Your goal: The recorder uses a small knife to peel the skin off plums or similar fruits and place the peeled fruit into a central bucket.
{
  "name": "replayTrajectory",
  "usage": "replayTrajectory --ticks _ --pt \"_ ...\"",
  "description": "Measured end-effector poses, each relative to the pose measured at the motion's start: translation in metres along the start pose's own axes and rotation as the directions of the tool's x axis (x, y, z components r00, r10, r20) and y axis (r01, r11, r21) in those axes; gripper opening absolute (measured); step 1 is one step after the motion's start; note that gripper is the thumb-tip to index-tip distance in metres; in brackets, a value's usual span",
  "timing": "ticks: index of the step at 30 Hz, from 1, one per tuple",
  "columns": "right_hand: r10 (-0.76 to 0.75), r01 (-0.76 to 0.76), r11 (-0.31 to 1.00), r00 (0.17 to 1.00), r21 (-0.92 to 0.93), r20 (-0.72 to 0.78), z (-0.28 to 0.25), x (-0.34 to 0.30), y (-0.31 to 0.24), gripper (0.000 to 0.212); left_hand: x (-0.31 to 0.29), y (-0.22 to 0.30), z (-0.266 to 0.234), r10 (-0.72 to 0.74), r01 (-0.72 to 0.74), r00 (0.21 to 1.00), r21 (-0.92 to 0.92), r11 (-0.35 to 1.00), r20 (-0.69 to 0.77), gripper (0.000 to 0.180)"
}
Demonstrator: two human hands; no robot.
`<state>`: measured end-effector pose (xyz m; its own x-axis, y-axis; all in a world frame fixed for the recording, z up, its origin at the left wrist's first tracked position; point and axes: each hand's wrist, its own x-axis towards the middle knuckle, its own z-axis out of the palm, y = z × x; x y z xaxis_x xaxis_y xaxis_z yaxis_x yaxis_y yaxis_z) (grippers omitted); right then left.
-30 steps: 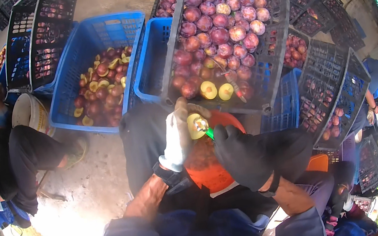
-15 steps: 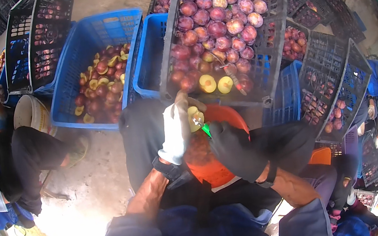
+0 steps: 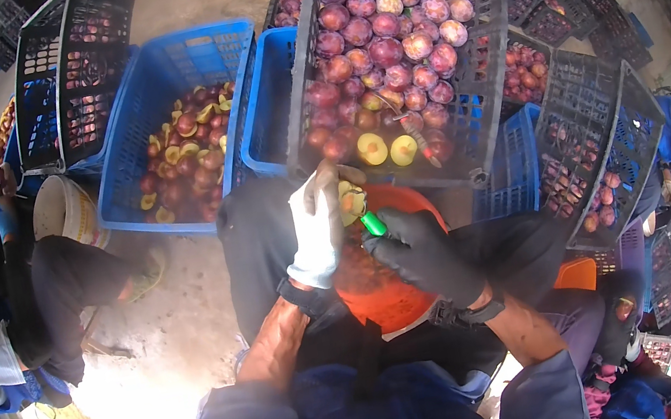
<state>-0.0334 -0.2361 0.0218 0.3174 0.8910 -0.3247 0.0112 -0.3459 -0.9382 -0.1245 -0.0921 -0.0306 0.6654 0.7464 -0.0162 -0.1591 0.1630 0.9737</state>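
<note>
My left hand (image 3: 316, 226), in a white glove, is closed around a cut plum half (image 3: 352, 202) with yellow flesh. My right hand (image 3: 422, 248), in a black glove, grips a small tool by its green handle (image 3: 373, 223). The tool's tip points up at the plum half; whether it sits in the flesh is hard to see. Both hands are above an orange-red bucket (image 3: 382, 304) between my knees. Just beyond them, two plum halves (image 3: 372, 148) lie cut side up among whole plums (image 3: 389, 50) in a dark crate (image 3: 478, 132).
A blue crate (image 3: 115, 189) of cut plums stands at left, with a white bucket (image 3: 56, 207) beside it. A slim red-ended tool (image 3: 424, 146) lies on the whole plums. More black crates (image 3: 592, 95) stand at right. Other people sit at far left and right.
My right hand has drawn slightly back and turned, so more of the green handle shows. My left hand still holds the plum half. The whole view has shifted a little.
</note>
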Motion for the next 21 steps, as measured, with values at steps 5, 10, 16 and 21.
replayTrajectory --ticks 5,10,16,21 --pt "0.247 -0.241 0.894 0.968 0.377 0.032 0.012 -0.001 -0.016 0.013 0.0 -0.002 0.003 0.083 -0.083 0.995 0.011 0.996 -0.057 0.046" --pt "-0.121 0.134 0.989 0.98 0.07 -0.16 0.035 0.008 0.017 0.011 0.004 -0.014 0.0 0.11 -0.109 0.991 0.019 0.994 -0.078 0.043" --pt "-0.693 0.388 0.577 0.699 -0.718 -0.179 0.054 0.012 0.055 0.009 -0.002 -0.014 0.004 -0.137 0.131 0.99 -0.115 0.985 -0.04 0.048" --pt "-0.168 0.195 0.973 0.963 0.119 -0.209 0.046 0.001 0.026 0.011 0.004 -0.013 0.007 -0.144 0.143 0.99 -0.095 0.985 -0.007 0.047"
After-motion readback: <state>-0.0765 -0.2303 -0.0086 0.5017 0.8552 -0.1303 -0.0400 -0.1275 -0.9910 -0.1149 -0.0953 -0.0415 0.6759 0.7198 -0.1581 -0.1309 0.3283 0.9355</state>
